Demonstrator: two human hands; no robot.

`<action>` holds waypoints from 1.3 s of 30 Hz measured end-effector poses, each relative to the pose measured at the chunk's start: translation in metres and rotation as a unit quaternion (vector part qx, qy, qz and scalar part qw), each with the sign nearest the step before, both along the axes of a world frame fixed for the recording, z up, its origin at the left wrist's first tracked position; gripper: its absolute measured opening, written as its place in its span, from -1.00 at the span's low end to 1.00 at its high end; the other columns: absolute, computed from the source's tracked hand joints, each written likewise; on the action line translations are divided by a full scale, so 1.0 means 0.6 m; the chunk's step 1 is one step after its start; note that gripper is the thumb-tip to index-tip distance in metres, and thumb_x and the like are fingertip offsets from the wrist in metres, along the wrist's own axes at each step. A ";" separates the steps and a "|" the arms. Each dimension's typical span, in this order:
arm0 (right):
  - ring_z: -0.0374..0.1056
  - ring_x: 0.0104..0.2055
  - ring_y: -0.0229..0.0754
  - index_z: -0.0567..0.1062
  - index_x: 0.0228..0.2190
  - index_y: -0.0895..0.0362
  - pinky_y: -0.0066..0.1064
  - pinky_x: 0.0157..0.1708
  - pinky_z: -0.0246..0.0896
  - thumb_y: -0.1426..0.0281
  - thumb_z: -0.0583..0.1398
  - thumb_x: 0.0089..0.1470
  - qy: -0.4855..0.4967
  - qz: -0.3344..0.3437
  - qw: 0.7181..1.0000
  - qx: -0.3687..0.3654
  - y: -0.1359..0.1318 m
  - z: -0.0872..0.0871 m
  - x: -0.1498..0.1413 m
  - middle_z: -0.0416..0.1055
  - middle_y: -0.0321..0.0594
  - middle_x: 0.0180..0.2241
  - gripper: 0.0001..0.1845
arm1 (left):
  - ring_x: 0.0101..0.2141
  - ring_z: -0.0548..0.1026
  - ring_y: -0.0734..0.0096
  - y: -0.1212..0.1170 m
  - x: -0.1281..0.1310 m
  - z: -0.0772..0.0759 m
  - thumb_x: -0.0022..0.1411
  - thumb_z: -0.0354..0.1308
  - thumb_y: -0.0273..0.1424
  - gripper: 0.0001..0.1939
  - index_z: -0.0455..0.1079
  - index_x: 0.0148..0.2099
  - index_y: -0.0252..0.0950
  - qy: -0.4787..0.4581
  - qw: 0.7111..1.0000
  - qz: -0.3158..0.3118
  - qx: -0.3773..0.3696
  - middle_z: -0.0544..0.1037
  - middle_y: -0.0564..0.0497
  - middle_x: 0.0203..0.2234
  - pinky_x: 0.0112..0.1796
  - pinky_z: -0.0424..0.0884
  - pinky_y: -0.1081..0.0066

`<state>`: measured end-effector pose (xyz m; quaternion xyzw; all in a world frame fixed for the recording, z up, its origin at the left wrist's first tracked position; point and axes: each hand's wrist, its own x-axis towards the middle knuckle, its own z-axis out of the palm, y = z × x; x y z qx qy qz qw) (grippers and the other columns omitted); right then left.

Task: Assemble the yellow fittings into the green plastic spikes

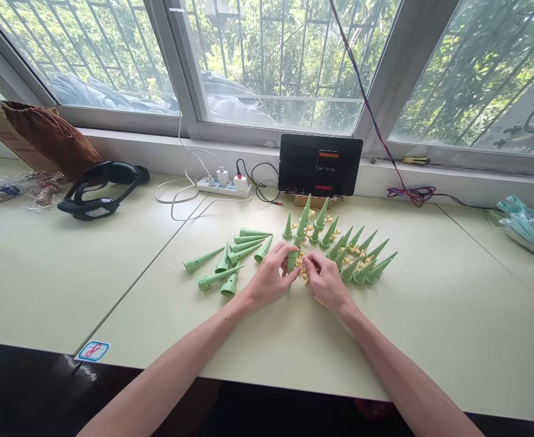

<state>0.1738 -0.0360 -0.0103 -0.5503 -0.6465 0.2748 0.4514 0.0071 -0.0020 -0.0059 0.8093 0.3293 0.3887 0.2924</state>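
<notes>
My left hand (273, 273) is closed round a green plastic watering spike (291, 262), with the tip pointing down toward the table. Close beside it, my right hand (326, 276) pinches a small yellow valve (299, 260) against the spike's upper part; the fingers partly hide it. Several loose green spikes (221, 276) lie on their sides or lean to the left of my hands. Behind and to the right, more spikes (319, 218) stand point up, with yellow valves (357, 249) among them.
A tablet (320, 173) showing a timer leans at the window. Left of it are a power strip (226, 185) with cables, a black headset (103, 188) and a brown pouch (51, 139). Red-blue wires (412, 194) and wrapped pastel items (524, 224) lie right.
</notes>
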 end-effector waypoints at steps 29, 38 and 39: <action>0.03 -0.56 -0.27 0.25 -0.53 0.09 -0.40 -0.54 -0.08 0.19 0.03 0.28 -0.019 -0.018 1.000 -0.005 0.004 -0.006 0.002 0.13 -0.38 -0.61 -0.62 | -0.44 0.37 0.55 -0.003 0.002 0.003 0.30 0.10 -0.45 -0.73 0.29 0.04 -0.23 0.014 1.000 -0.010 0.023 0.40 -0.01 -0.15 -0.34 0.40 0.41; 0.03 -0.56 -0.27 0.22 -0.54 0.09 -0.40 -0.54 -0.08 0.18 0.02 0.28 -0.017 -0.016 1.000 -0.014 0.004 -0.006 0.003 0.12 -0.37 -0.61 -0.60 | -0.43 0.39 0.54 -0.004 0.003 0.002 0.29 0.11 -0.45 -0.72 0.29 0.05 -0.22 0.016 1.000 -0.007 0.016 0.40 -0.01 -0.14 -0.32 0.41 0.40; 0.03 -0.56 -0.26 0.22 -0.55 0.09 -0.40 -0.54 -0.07 0.17 0.03 0.28 -0.015 -0.016 1.000 -0.013 0.004 -0.007 0.003 0.12 -0.37 -0.61 -0.60 | -0.43 0.39 0.54 -0.004 0.003 0.002 0.29 0.11 -0.45 -0.72 0.29 0.05 -0.22 0.017 1.000 -0.008 0.017 0.40 -0.01 -0.14 -0.32 0.41 0.40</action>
